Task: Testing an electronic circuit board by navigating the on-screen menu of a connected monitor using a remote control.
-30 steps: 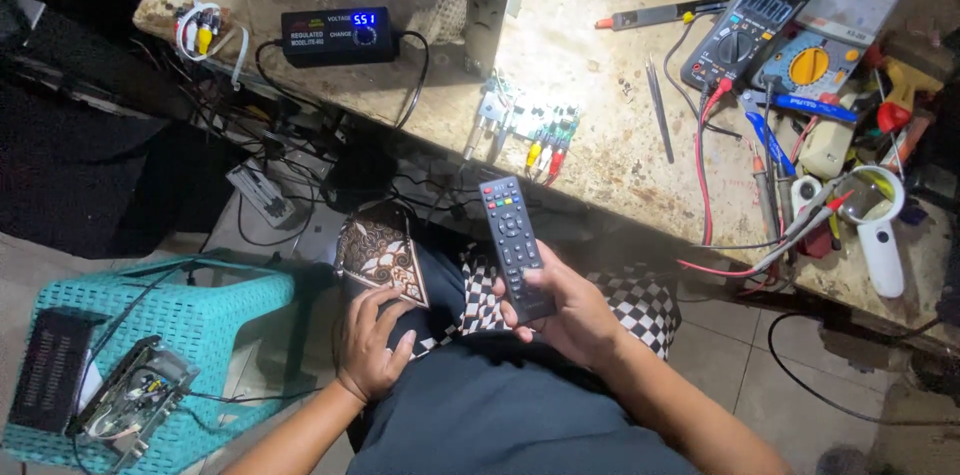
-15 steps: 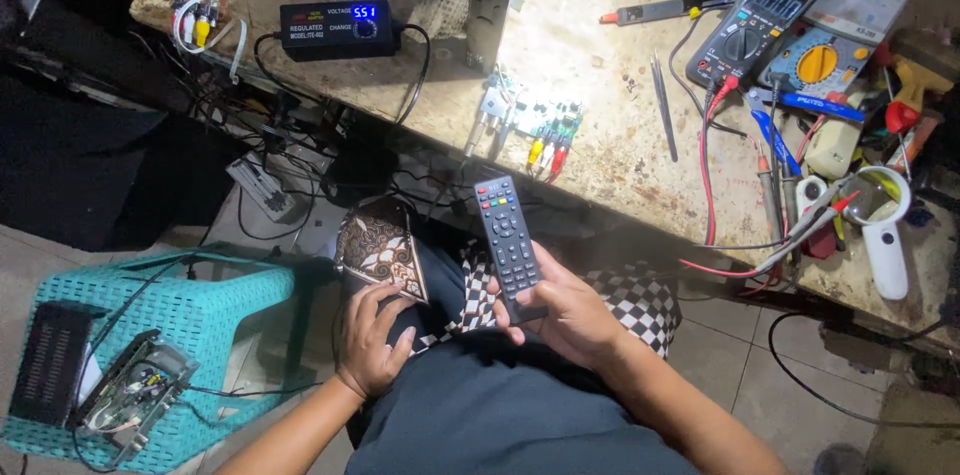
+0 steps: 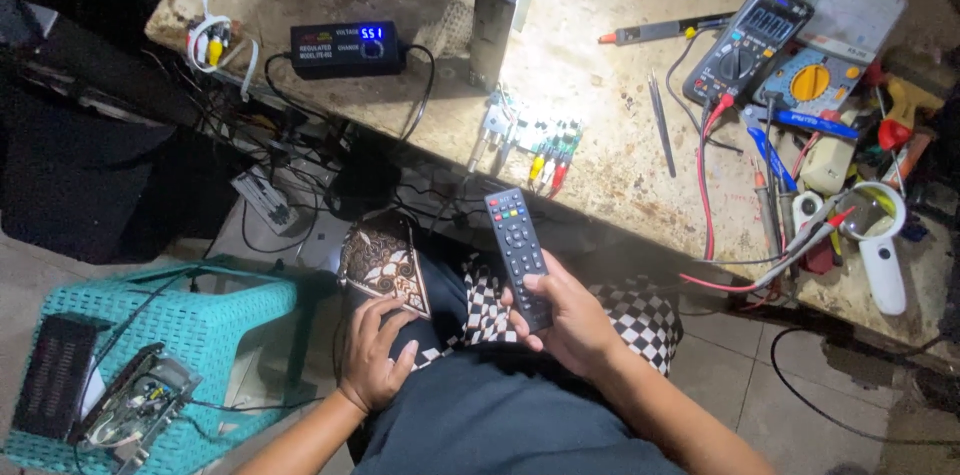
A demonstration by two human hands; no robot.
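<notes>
Remote control (image 3: 518, 253), black and slim, sits in the right hand (image 3: 570, 320), whose fingers wrap its near end with the thumb lying across the lower buttons. Its long axis runs near to far, tilted slightly left, and the far end with the coloured buttons points toward the workbench (image 3: 600, 125), hanging just short of the bench's near edge and above the person's lap. The left hand (image 3: 375, 350) rests on the knee, fingers loosely curled against the dark cloth and gripping nothing. A patterned fabric (image 3: 385, 265) and a checkered cloth (image 3: 640, 310) drape over the legs beneath both hands.

Just beyond the remote, a small circuit board with coloured connectors (image 3: 530, 135) lies at the bench edge. Farther left stands a black power supply with a blue lit display (image 3: 345, 47). On the right of the bench are a digital multimeter (image 3: 745, 45) with red leads, tweezers (image 3: 660, 120) and a white magnifying glass (image 3: 875, 235). At the near left, a teal plastic stool (image 3: 200, 315) carries an opened electronic box (image 3: 130, 405).
</notes>
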